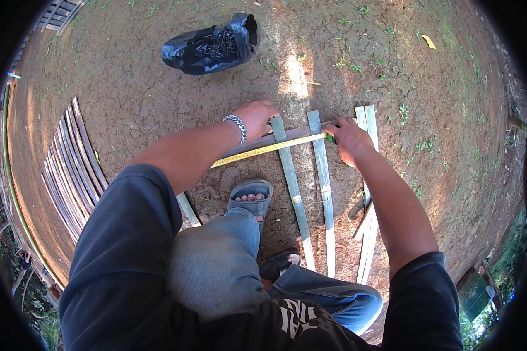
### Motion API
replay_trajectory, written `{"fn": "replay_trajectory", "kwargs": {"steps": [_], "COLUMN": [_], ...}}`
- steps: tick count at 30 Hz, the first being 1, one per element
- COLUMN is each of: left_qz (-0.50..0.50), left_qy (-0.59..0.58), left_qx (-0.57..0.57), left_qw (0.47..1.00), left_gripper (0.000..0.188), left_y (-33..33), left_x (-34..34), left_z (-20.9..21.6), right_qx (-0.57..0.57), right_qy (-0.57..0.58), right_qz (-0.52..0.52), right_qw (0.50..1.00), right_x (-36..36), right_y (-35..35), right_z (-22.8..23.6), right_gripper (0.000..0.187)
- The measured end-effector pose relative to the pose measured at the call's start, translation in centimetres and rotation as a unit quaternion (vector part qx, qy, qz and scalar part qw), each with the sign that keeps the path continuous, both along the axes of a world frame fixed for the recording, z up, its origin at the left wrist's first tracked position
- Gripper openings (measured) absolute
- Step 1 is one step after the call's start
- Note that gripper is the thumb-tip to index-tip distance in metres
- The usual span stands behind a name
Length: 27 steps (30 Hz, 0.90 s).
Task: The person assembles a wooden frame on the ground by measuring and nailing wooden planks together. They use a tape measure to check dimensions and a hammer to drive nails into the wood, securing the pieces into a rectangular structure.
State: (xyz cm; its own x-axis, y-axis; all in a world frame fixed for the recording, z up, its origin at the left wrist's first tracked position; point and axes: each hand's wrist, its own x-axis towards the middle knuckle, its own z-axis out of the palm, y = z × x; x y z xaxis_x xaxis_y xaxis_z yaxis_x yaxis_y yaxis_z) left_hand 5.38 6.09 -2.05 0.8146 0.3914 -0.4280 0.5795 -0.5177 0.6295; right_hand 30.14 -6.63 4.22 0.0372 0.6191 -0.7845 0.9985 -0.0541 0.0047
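Note:
A yellow tape measure (269, 148) is drawn out across several thin upright slats and runs along a wooden crosspiece (298, 132). My right hand (352, 141) is closed round its green case, beside the pair of slats (366, 120) at the right. My left hand (256, 120), with a chain bracelet on the wrist, has its fingers closed at the top end of a greyish slat (291, 175). Between that one and the right-hand pair lies another slat (322, 181). My left forearm hides the crosspiece's left part and the tape's far end.
A black plastic bag (208, 50) holding what look like nails lies open on the bare soil ahead. Several slats (76, 169) are laid side by side at the left. My sandalled foot (250, 198) is close to the frame, and a short wood piece (364, 222) touches the right-hand slats.

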Motion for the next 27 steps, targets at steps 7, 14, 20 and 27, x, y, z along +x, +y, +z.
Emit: {"fn": "replay_trajectory", "kwargs": {"steps": [7,14,20,27], "left_qz": [-0.007,-0.007,-0.017,-0.013], "left_qy": [-0.011,-0.014,-0.015,-0.022], "left_qx": [0.014,0.017,0.019,0.026], "left_qw": [1.000,1.000,1.000,0.999], "left_gripper": [0.032,0.034,0.034,0.033], "left_y": [-0.02,-0.08,-0.06,-0.18], "left_x": [0.00,-0.03,-0.15,-0.19], "left_z": [-0.12,-0.29,-0.28,-0.41], "right_qx": [-0.001,-0.002,-0.002,0.022], "right_qy": [0.001,-0.008,-0.005,-0.004], "right_qz": [0.004,0.010,0.008,0.006], "right_qw": [1.000,1.000,1.000,1.000], "right_x": [0.11,-0.10,-0.17,-0.04], "right_y": [0.00,0.10,0.11,-0.32], "right_z": [-0.50,-0.22,-0.13,-0.50], "right_gripper": [0.073,0.074,0.071,0.075]}}
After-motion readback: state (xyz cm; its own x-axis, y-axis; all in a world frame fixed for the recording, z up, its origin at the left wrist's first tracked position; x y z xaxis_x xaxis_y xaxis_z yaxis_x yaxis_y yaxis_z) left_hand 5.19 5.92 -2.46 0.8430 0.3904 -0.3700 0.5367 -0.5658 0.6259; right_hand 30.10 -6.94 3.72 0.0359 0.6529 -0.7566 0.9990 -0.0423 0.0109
